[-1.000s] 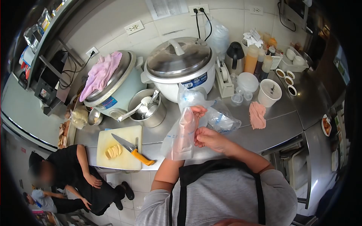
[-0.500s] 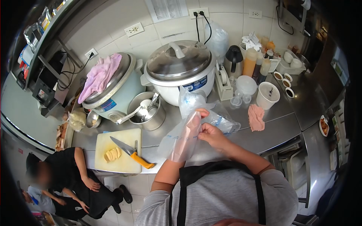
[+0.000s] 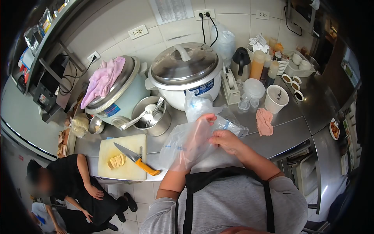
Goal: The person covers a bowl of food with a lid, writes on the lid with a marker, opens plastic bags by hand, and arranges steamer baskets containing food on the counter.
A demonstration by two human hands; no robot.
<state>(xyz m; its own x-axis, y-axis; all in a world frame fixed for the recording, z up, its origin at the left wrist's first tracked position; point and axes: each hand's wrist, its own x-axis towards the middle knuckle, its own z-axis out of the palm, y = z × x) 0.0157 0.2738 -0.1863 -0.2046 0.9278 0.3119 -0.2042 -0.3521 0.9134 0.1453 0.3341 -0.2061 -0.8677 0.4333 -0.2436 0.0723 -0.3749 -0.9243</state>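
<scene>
A clear plastic bag (image 3: pixel 171 150) with faint blue print spreads over my left forearm, which shows through it; I cannot tell whether the arm is inside or behind it. Bent fingers of my left hand (image 3: pixel 209 117) show at the bag's upper end, closed on it, the rest blurred by the plastic. Beside them, my right hand (image 3: pixel 226 141) pinches the bag's edge between thumb and fingers. Just beyond my hands lie more clear plastic bags (image 3: pixel 233 124). To the left, sliced pale yellow food (image 3: pixel 116 161) and an orange-handled knife (image 3: pixel 136 159) rest on a cutting board (image 3: pixel 107 144).
Behind stand a white rice cooker (image 3: pixel 167 91), a pale green cooker (image 3: pixel 134 91) with a pink cloth (image 3: pixel 103 82), and a metal pot (image 3: pixel 157 126) of utensils. A white tub (image 3: pixel 277 99) and pink rag (image 3: pixel 265 122) are at right. A person in black (image 3: pixel 68 171) is at left.
The plastic bag has puffed out and spread leftward over my left forearm. My right hand has shifted slightly right and down, still pinching it. The people at lower left have moved slightly.
</scene>
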